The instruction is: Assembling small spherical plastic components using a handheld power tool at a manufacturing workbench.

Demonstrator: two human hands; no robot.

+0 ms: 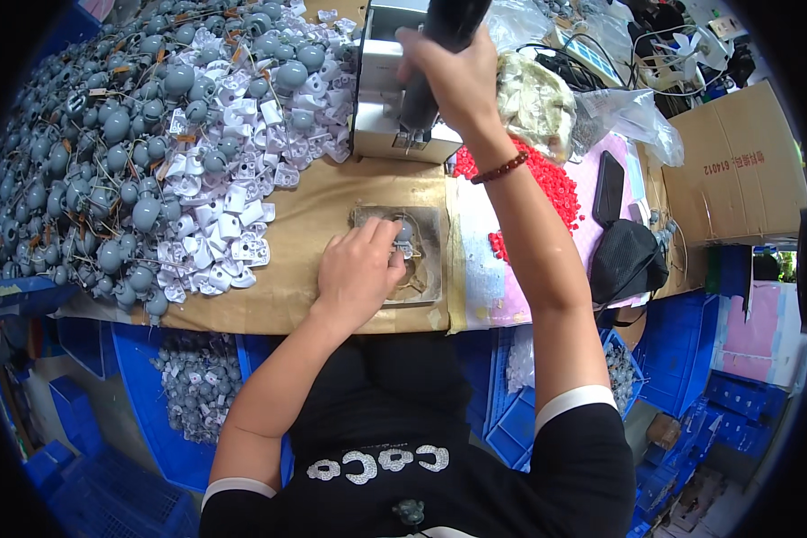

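My left hand reaches over a square grey jig at the front of the table. Its fingers are closed on a small grey rounded part lying in the jig. My right hand, raised at the far middle, is wrapped round a black electric screwdriver. The driver's lower end hangs by the front of a white box with compartments. To the left lies a large heap of grey round parts with wires, beside a pile of white plastic pieces.
Small red pieces lie beneath my right forearm. A phone, a black cap-like item and a cardboard box stand to the right. Blue crates sit below the table edge.
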